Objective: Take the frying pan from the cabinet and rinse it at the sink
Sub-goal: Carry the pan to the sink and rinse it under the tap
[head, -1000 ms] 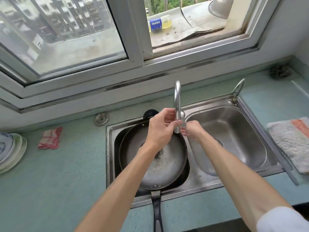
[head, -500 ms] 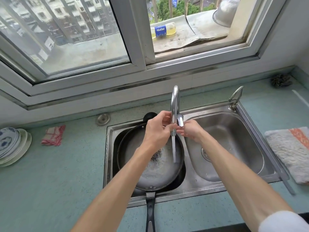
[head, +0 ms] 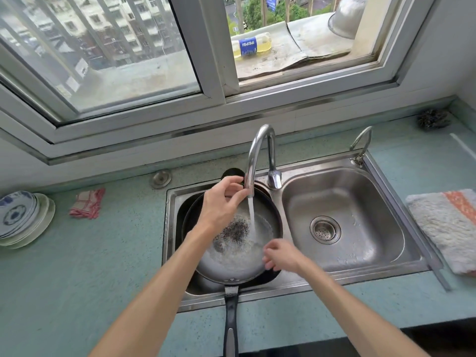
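A dark frying pan (head: pixel 239 264) lies in the left basin of the steel double sink (head: pixel 283 284), its black handle (head: pixel 231 325) sticking out over the front edge toward me. Water runs from the chrome tap (head: pixel 260 150) into the pan, which holds water and a dark patch of specks. My left hand (head: pixel 219 204) hovers over the pan's far side just left of the spout, fingers loosely curled and holding nothing. My right hand (head: pixel 282 255) is at the pan's right rim, fingers spread and touching it.
The right basin (head: pixel 360 191) shows a round drain strainer (head: pixel 325 229). A stack of plates (head: pixel 20 217) and a red checked cloth (head: pixel 87 203) lie on the counter to the left. A grey and orange towel (head: pixel 448 228) lies to the right. A scourer (head: pixel 434 119) sits in the far corner.
Both hands have left the tap. The right hand dropped to the pan's right rim, and the left drew back slightly. Water flow, begun half a second ago, now fills the pan further.
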`<action>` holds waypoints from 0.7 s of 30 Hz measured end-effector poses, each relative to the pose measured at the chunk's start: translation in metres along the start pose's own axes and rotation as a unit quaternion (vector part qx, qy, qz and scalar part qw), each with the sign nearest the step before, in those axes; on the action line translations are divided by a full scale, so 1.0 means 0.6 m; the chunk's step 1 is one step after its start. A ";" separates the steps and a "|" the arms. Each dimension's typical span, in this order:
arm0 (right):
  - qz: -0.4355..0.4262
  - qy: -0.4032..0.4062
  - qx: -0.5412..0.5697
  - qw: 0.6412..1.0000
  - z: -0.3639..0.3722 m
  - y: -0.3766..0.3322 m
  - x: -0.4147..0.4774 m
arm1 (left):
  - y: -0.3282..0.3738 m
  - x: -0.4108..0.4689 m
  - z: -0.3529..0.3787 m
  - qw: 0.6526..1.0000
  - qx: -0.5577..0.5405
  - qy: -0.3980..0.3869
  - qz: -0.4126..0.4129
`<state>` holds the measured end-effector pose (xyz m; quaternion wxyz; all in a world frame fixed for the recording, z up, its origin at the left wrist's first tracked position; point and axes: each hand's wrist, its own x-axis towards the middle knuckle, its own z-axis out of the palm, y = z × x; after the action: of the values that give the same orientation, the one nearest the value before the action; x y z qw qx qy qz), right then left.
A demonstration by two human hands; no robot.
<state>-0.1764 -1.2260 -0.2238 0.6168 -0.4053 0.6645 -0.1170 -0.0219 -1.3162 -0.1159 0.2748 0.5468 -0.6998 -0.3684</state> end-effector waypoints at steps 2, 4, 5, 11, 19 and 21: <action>0.012 -0.044 -0.028 0.999 0.045 0.012 -0.023 | -0.058 -0.036 -0.002 0.999 0.010 0.000 -0.046; 0.024 -0.073 -0.055 0.996 0.087 0.019 -0.042 | -0.128 -0.080 -0.004 0.993 0.034 0.016 -0.111; 0.033 -0.081 -0.061 0.994 0.108 0.022 -0.050 | -0.163 -0.103 -0.005 0.987 0.051 0.033 -0.150; 0.055 -0.028 -0.103 0.993 0.213 0.027 -0.079 | -0.283 -0.179 -0.021 0.929 0.085 0.073 -0.352; 0.102 0.063 0.002 0.993 0.300 0.039 -0.081 | -0.402 -0.167 0.001 0.930 0.006 0.024 -0.367; 0.100 0.073 0.043 0.991 0.312 0.047 -0.082 | -0.410 -0.164 -0.001 0.931 0.002 0.021 -0.365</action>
<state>-0.0207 -1.1098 -0.2462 0.5922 -0.3008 0.7390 -0.1124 0.1416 -1.2530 -0.3143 0.1350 0.7723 -0.4469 -0.4308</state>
